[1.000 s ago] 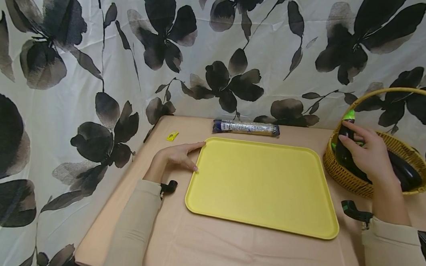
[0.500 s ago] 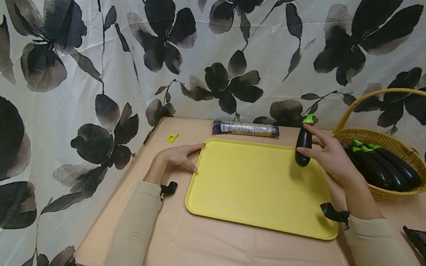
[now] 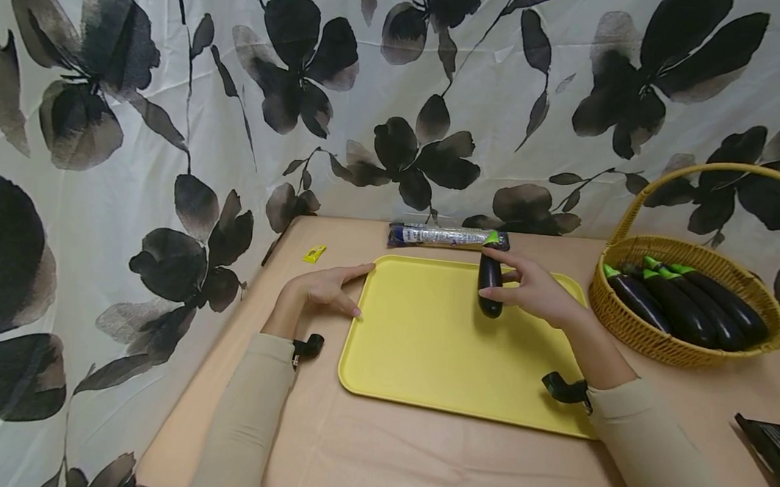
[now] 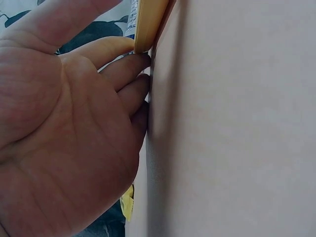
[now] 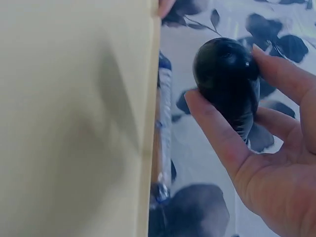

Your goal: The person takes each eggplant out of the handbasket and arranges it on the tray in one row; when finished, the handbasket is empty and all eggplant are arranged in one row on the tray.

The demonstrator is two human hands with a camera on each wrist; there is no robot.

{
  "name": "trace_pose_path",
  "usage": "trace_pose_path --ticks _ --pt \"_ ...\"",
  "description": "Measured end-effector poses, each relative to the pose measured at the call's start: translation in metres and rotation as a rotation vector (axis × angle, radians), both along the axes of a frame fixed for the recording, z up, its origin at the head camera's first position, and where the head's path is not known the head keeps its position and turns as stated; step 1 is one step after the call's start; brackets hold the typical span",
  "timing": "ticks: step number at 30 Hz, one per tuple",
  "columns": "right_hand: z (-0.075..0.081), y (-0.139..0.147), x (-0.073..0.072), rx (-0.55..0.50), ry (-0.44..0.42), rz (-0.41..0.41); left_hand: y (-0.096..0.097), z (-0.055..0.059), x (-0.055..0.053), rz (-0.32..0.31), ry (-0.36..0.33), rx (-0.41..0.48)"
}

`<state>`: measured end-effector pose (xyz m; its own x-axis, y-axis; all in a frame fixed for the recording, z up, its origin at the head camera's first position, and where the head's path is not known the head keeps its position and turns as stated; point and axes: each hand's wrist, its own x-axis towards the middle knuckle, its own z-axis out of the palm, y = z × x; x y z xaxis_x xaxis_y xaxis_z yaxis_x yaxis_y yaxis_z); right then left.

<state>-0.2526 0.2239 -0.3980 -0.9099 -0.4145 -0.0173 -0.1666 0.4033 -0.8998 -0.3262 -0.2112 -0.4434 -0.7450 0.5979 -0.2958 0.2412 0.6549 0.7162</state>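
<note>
In the head view, my right hand (image 3: pixel 542 292) pinches a small dark purple eggplant (image 3: pixel 490 278) with a bright green cap. It holds the eggplant over the far half of the yellow tray (image 3: pixel 417 348), cap pointing away. The right wrist view shows the eggplant's round end (image 5: pixel 224 64) between thumb and fingers, with its shadow on the tray. My left hand (image 3: pixel 321 288) rests at the tray's left edge, thumb and forefinger spread along the rim. In the left wrist view, the other fingers (image 4: pixel 133 96) lie loosely against the tabletop beside the tray's edge (image 4: pixel 148 29).
At the right, a wicker basket (image 3: pixel 630 341) with a tall handle holds several eggplants (image 3: pixel 691 311). A long blue and silver packet (image 3: pixel 430 236) lies behind the tray. A small yellow wrapper (image 3: pixel 314 253) sits at the back left, and a black packet (image 3: pixel 773 447) at the right edge.
My right hand has lifted the eggplant out of the basket and carried it left over the tray. My left hand has stayed at the tray's edge.
</note>
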Motion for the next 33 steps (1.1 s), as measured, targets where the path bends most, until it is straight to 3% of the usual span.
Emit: trace_pose_path --ticks 5,9,17,23,33 --pt "-0.007 -0.021 -0.008 0.016 0.014 0.063 -0.002 0.001 0.001 0.002 0.006 0.000" --pt "-0.011 -0.033 -0.010 0.016 0.006 0.068 -0.001 0.000 0.001 -0.001 0.021 -0.011" --pt "-0.019 -0.055 -0.018 -0.015 -0.137 0.099 -0.001 -0.002 0.000 0.023 0.003 -0.005" --pt "-0.027 -0.072 -0.017 0.077 -0.166 0.199 0.000 -0.002 -0.002 0.017 0.006 -0.007" --pt "-0.029 -0.104 -0.024 0.171 -0.157 0.263 0.002 -0.003 -0.004 0.008 0.013 -0.012"
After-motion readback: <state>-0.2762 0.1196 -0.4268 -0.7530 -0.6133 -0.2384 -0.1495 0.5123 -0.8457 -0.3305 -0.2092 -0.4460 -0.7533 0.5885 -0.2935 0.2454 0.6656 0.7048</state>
